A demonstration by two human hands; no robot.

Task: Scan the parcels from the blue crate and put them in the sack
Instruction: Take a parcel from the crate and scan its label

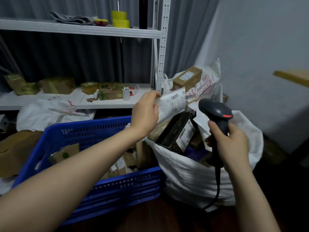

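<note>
My left hand [145, 110] pinches the corner of a white plastic mailer parcel [173, 102] with a printed label, held above the mouth of the white sack [187, 171]. My right hand [231, 144] grips a black handheld scanner [215, 113] by its handle, its head pointing left toward the mailer. The sack holds several parcels, among them a black box [177, 131] with a white label. The blue crate [117, 186] sits left of the sack under my left forearm, with several small cardboard parcels [128, 158] inside.
A white metal shelf [107, 102] behind the crate carries cardboard boxes, a plastic cup and a white bag. A second full sack [205, 81] with a brown box on top stands behind. Yellow tape rolls [120, 19] sit on the upper shelf. A cardboard box [15, 153] lies at left.
</note>
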